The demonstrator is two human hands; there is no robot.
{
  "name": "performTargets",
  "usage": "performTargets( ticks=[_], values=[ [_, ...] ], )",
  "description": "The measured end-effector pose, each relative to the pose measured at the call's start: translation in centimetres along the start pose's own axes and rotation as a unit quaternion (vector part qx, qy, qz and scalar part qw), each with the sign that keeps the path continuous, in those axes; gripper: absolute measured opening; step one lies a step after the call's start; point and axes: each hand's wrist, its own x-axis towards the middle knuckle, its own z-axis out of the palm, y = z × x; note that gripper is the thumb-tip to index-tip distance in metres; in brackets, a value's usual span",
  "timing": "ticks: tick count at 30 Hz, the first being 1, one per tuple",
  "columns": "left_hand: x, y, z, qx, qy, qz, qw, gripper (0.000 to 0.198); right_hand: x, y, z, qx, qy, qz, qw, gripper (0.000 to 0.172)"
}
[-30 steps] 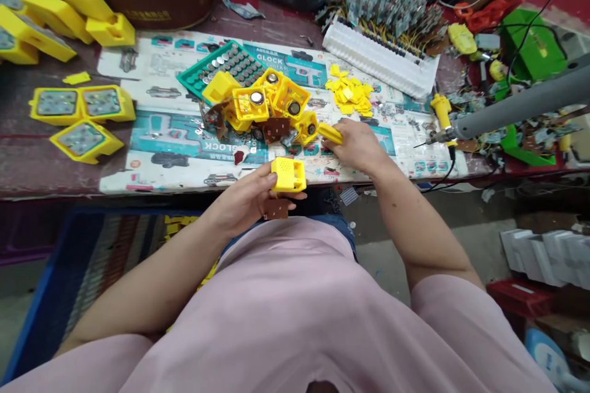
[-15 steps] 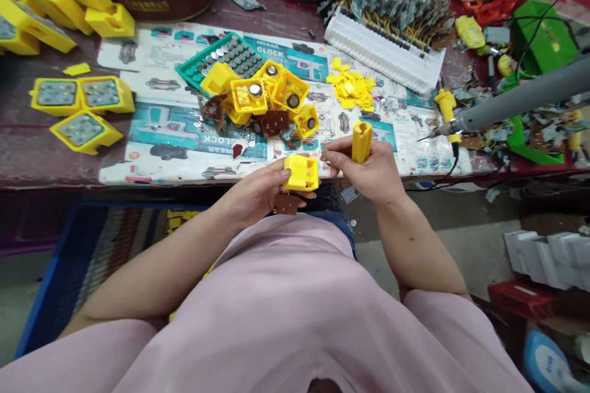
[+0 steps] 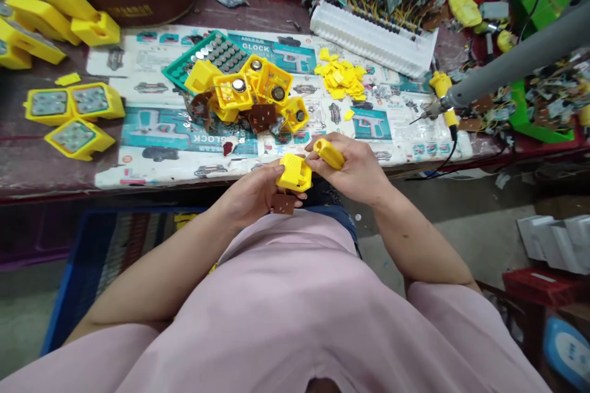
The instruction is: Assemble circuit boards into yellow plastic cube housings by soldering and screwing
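My left hand is closed round a small yellow plastic casing with a patch of fine holes on one face. A brown circuit board hangs just below the casing by my left fingertips. My right hand grips a tool with a fluted yellow handle, like a screwdriver's; its working end is hidden. The right thumb and forefinger are pinched together at the casing's right side, and anything tiny between them is too small to make out. Beyond the hands lie several open yellow casings with round metal speakers inside.
A teal tray of round metal parts stands behind the casings. Small yellow pieces lie in a heap. At the right are a white foam rack, a yellow soldering iron and a grey pole. Filled casings sit left.
My right hand has moved left to the casing, and the yellow handle has tipped from upright to leaning left. A small yellow piece now shows apart from the heap. The view has shifted slightly.
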Motion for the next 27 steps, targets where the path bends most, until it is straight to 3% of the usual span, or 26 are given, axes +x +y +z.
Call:
performTargets(
  ticks=[4, 12, 20, 27],
  values=[
    [0.2, -0.1, 0.1, 0.004, 0.017, -0.007, 1.000, 0.035, 0.0, -0.3, -0.5, -0.056, -0.012, -0.030, 0.998, 0.008],
    [0.4, -0.2, 0.4, 0.029, 0.038, -0.008, 0.999, 0.034, -0.5, -0.1, 0.3, -0.076, 0.023, -0.014, 0.997, 0.010],
    [0.7, -0.3, 0.4, 0.031, 0.050, -0.032, 0.998, 0.034, -1.3, -0.6, -0.3, -0.115, -0.019, -0.015, 0.993, 0.025],
    [0.9, -0.4, 0.7, 0.012, 0.061, -0.045, 0.997, 0.033, -0.6, -0.1, -0.3, -0.099, -0.047, 0.024, 0.994, 0.014]
  ],
)
